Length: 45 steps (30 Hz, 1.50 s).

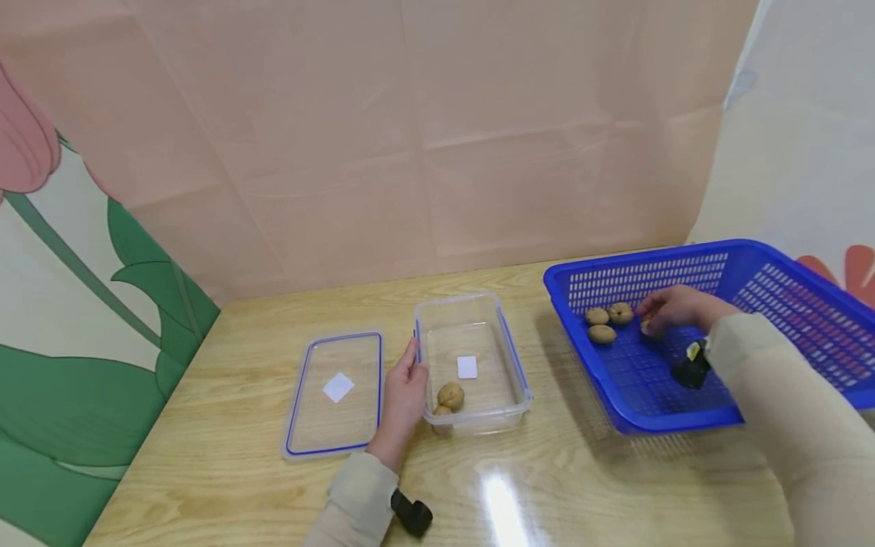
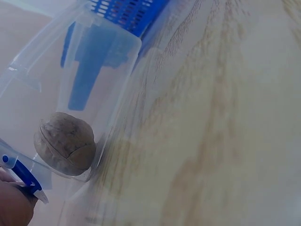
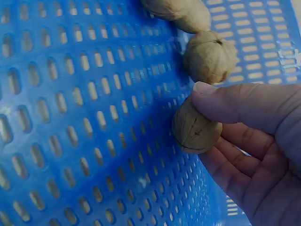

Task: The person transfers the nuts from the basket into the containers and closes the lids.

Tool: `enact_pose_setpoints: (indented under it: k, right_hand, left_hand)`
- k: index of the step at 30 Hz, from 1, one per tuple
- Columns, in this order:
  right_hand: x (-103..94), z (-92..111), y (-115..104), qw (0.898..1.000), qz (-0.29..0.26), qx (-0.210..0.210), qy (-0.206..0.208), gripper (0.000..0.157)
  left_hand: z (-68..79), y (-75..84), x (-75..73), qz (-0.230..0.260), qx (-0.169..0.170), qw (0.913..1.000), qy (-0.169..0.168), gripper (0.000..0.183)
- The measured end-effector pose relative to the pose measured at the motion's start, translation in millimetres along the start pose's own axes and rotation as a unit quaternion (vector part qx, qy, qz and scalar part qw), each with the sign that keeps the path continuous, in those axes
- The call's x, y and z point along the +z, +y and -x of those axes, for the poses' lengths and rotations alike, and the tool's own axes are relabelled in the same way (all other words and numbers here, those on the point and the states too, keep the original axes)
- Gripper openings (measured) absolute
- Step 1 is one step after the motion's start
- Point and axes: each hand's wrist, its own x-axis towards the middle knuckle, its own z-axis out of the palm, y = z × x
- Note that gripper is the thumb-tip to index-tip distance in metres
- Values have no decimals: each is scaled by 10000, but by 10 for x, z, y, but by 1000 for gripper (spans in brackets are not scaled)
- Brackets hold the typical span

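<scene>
My right hand (image 1: 675, 308) is inside the blue plastic basket (image 1: 636, 420). In the right wrist view its thumb and fingers pinch a walnut (image 3: 196, 127). Several other walnuts (image 1: 602, 334) lie near the basket's left wall, one of them right beside the held walnut. My left hand (image 1: 405, 396) grips the left side of a clear plastic container (image 1: 512, 342); its fingers are partly hidden. Two walnuts (image 1: 450, 396) sit in the container's near left corner, and a white square label is on its floor.
Left of the container, a clear lid (image 1: 335, 422) with a blue seal and a white label (image 1: 338, 387) lies flat on the wooden table (image 1: 225, 425). A pinkish sheet (image 1: 410, 152) hangs behind the table. The basket stands at the table's right side.
</scene>
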Motion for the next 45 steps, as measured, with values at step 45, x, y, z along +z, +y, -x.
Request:
enact_pose_setpoints:
  k: [45]
  right_hand:
    - [-129, 91, -48, 9584, -2716, -769, 430, 24]
  left_hand:
    - [4, -7, 11, 86, 174, 9998, 5, 51]
